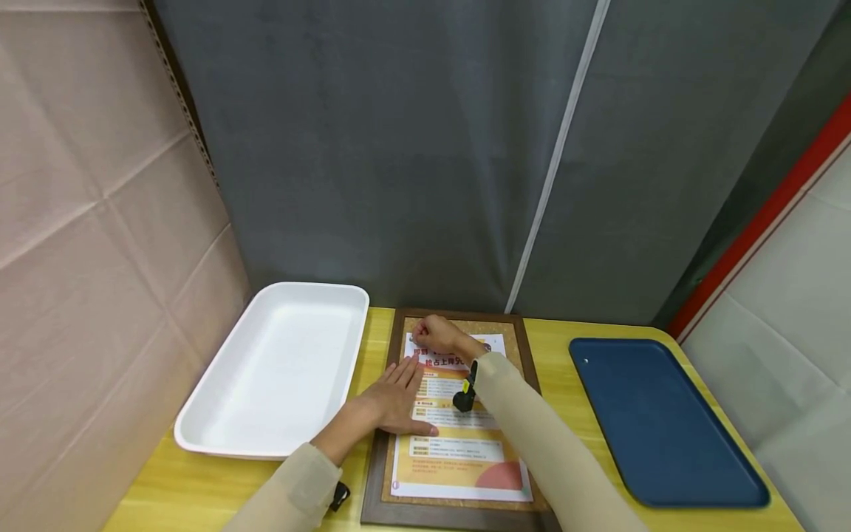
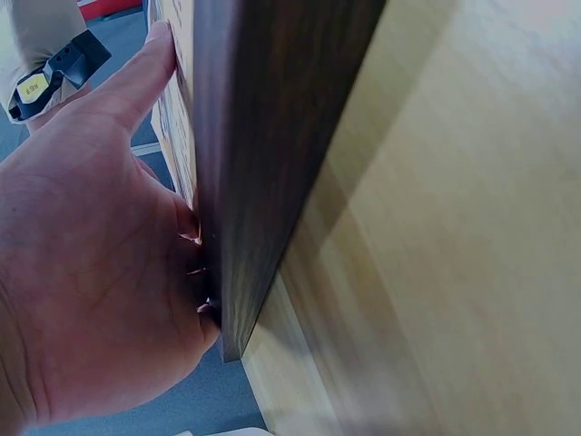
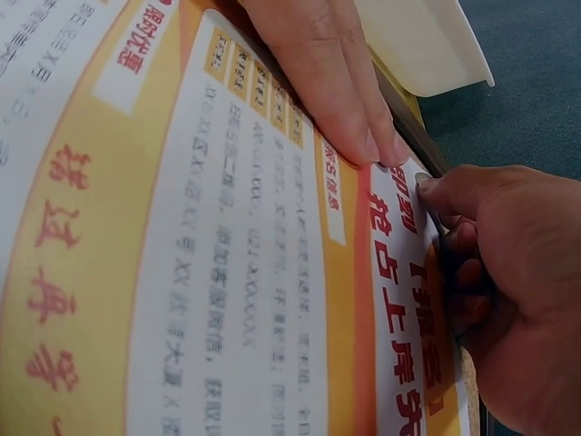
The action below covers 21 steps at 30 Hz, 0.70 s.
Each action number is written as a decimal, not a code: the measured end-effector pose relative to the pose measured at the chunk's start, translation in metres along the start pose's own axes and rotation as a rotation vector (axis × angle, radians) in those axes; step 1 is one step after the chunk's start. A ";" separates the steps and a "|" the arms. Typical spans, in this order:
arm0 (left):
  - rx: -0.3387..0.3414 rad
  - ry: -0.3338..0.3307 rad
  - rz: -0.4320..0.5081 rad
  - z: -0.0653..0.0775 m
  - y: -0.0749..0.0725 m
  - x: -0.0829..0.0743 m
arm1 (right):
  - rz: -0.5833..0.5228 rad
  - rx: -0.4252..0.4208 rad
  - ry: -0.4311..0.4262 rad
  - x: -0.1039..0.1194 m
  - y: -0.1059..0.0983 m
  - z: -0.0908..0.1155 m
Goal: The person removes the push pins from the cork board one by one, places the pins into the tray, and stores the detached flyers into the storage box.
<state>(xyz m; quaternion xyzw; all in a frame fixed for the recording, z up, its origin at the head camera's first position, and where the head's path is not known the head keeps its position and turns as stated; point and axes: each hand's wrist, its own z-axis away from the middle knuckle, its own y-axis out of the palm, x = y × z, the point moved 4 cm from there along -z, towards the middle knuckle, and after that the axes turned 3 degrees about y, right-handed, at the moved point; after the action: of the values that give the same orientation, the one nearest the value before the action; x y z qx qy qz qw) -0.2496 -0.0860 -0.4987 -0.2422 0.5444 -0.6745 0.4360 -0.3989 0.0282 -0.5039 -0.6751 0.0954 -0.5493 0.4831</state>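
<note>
A printed poster [image 1: 447,451] in orange, yellow and white lies on a cork board [image 1: 465,506] with a dark brown wooden frame [image 1: 530,351]. My left hand [image 1: 397,399] rests flat on the poster's left side, fingers pointing to the top edge and thumb spread inward. At the poster's upper left corner, my right hand [image 1: 439,335] has its fingers curled, with the thumb tip pressing right at the paper's edge in the right wrist view. The left fingertips [image 3: 368,150] lie just beside that thumb. What may be under the right thumb is hidden.
A white tray [image 1: 189,443] stands left of the board on the yellow wood-grain table [image 1: 558,414]. To the right lies a dark blue tray [image 1: 665,421] with a small shiny piece [image 1: 586,360] near its upper left corner. A grey curtain [image 1: 399,148] hangs behind.
</note>
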 end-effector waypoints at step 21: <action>-0.006 0.003 0.005 0.002 -0.001 0.000 | 0.057 0.033 -0.053 0.004 0.003 0.001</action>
<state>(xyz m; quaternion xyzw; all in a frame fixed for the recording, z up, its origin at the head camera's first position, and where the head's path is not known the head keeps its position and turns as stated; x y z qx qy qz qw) -0.2482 -0.0870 -0.4967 -0.2413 0.5477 -0.6721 0.4360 -0.3953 0.0246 -0.5040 -0.6784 0.0926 -0.5188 0.5119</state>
